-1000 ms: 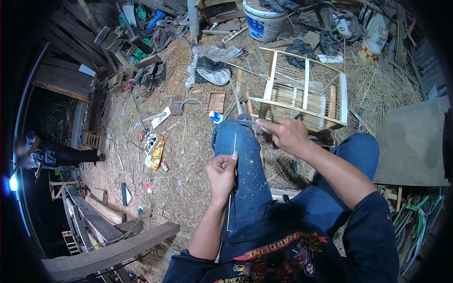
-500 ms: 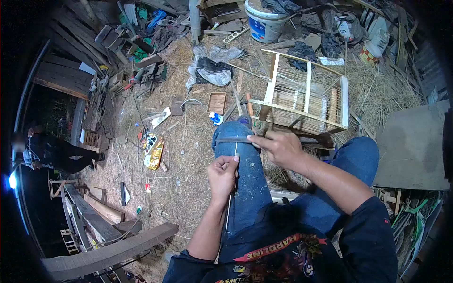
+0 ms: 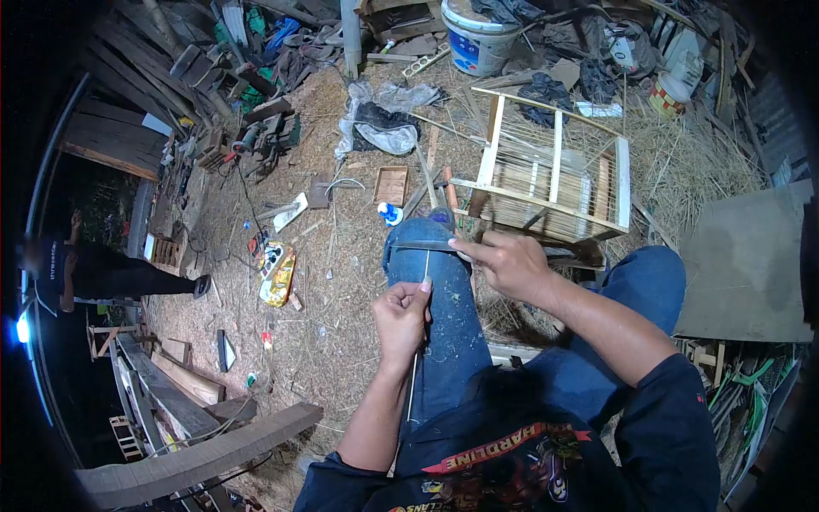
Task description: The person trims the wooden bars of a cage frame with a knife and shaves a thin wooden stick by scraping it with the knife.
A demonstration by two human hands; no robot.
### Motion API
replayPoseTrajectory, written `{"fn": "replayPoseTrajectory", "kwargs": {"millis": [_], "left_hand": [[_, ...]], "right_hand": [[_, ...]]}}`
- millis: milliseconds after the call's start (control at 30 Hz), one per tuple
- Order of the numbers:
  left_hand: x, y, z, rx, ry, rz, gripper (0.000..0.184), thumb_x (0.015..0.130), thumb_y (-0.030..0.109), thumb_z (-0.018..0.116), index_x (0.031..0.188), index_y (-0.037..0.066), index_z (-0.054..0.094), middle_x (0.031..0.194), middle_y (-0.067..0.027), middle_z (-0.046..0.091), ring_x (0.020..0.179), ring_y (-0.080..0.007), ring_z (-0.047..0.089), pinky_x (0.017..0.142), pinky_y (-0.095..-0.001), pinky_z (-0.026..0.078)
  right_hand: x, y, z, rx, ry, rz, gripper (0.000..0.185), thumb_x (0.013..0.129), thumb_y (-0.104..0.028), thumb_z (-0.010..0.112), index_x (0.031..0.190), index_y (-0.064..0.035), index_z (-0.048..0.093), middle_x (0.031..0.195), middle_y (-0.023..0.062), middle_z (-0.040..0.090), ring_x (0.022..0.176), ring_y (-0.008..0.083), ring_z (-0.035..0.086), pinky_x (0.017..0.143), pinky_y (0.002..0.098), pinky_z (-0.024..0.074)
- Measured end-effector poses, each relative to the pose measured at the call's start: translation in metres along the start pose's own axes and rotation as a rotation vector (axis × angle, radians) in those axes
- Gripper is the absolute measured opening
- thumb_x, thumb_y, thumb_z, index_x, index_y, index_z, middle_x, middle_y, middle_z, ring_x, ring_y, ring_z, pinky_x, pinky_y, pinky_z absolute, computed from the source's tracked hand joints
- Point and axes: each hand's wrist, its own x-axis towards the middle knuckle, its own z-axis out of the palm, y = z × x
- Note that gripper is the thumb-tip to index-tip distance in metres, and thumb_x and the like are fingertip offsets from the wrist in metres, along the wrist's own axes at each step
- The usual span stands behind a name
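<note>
My left hand [image 3: 403,317] pinches a thin pale stick [image 3: 414,384] that runs lengthwise along my thigh in blue jeans [image 3: 456,328]. The stick's far end reaches up past my thumb toward the knee. My right hand [image 3: 509,264] is closed on a knife, index finger along it. The knife's blade [image 3: 420,245] lies crosswise over the knee, at the stick's far tip. The knife's handle is hidden in my fingers. Small pale shavings dot the jeans.
Beyond my right hand stands a wooden cage with thin bars [image 3: 554,166]. A shallow wooden box [image 3: 392,184], a blue-white bottle [image 3: 390,213] and a yellow packet [image 3: 277,275] lie on the littered ground. A curved beam [image 3: 205,448] crosses the lower left. Another person [image 3: 111,269] stands far left.
My right hand and the knife have moved left and nearer to me, then slightly back toward the knee. My left hand has barely moved. The other person has changed posture.
</note>
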Motion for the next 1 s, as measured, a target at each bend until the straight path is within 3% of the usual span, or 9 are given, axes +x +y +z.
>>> {"fn": "replayPoseTrajectory", "kwargs": {"millis": [200,267,367,700,767,867,933,1000], "left_hand": [[-0.001,0.002,-0.001,-0.017,0.001,-0.009,0.023,0.1,0.018,0.074,0.086,0.0,0.07,0.06,0.0007,0.061,0.045,-0.0044,0.048,0.042,-0.0232,0.032],[0.0,0.002,-0.001,0.006,0.007,-0.01,0.021,0.1,0.016,0.074,0.087,0.0,0.071,0.061,0.0006,0.062,0.046,-0.0045,0.048,0.043,-0.0234,0.033],[-0.001,0.004,0.0,0.011,0.017,-0.016,0.02,0.1,0.015,0.074,0.088,-0.001,0.071,0.062,0.0002,0.062,0.047,-0.0047,0.049,0.043,-0.0237,0.034],[0.0,-0.005,0.0,-0.021,0.025,0.047,0.023,0.099,0.02,0.075,0.086,0.002,0.07,0.06,0.0009,0.06,0.045,-0.0057,0.046,0.042,-0.0238,0.031],[-0.004,-0.005,-0.002,-0.012,0.01,0.038,0.023,0.099,0.021,0.076,0.086,0.002,0.07,0.06,0.0012,0.06,0.044,-0.0054,0.045,0.041,-0.0241,0.031],[-0.005,-0.005,-0.003,-0.026,0.014,0.015,0.024,0.098,0.021,0.076,0.085,0.002,0.07,0.06,0.0008,0.061,0.044,-0.0052,0.046,0.04,-0.0239,0.03],[-0.004,0.0,-0.002,-0.021,0.022,0.018,0.024,0.098,0.022,0.077,0.086,0.002,0.07,0.061,0.0005,0.061,0.043,-0.0051,0.046,0.04,-0.0235,0.03],[-0.004,0.0,-0.002,-0.007,0.029,0.013,0.024,0.098,0.022,0.077,0.086,0.002,0.07,0.061,0.0002,0.062,0.043,-0.005,0.046,0.04,-0.0232,0.03]], "right_hand": [[-0.007,-0.013,-0.006,0.049,-0.065,-0.041,0.047,0.092,-0.019,0.071,0.136,-0.0345,0.07,0.075,0.0031,0.058,0.06,0.0252,0.063,0.05,0.0407,0.0512],[-0.009,-0.014,-0.007,0.005,-0.175,-0.014,0.05,0.09,-0.018,0.069,0.137,-0.0347,0.068,0.084,0.006,0.066,0.067,0.0269,0.072,0.054,0.0405,0.0577],[-0.01,-0.009,0.004,0.0,-0.05,-0.065,0.052,0.09,-0.018,0.071,0.139,-0.0357,0.067,0.073,0.0024,0.056,0.062,0.0242,0.064,0.05,0.04,0.0516],[-0.004,0.002,0.003,-0.059,-0.009,-0.079,0.052,0.09,-0.016,0.071,0.139,-0.0363,0.067,0.073,0.003,0.056,0.062,0.0222,0.065,0.05,0.0378,0.0525],[0.003,0.017,-0.002,-0.184,-0.173,0.153,0.05,0.091,-0.016,0.07,0.137,-0.0352,0.069,0.073,0.0047,0.057,0.064,0.0228,0.066,0.05,0.038,0.0526],[0.001,0.035,0.001,-0.118,-0.07,0.087,0.04,0.102,-0.024,0.063,0.14,-0.0331,0.066,0.085,0.0076,0.066,0.065,0.0185,0.068,0.046,0.034,0.0545],[0.002,0.012,-0.007,-0.08,-0.123,0.119,0.043,0.101,-0.022,0.063,0.142,-0.0343,0.065,0.087,0.0073,0.067,0.066,0.0193,0.068,0.046,0.0348,0.0553],[-0.004,-0.006,-0.006,0.01,-0.017,0.014,0.047,0.093,-0.014,0.067,0.135,-0.0347,0.071,0.07,0.0042,0.055,0.06,0.0242,0.063,0.05,0.0403,0.0515]]}}
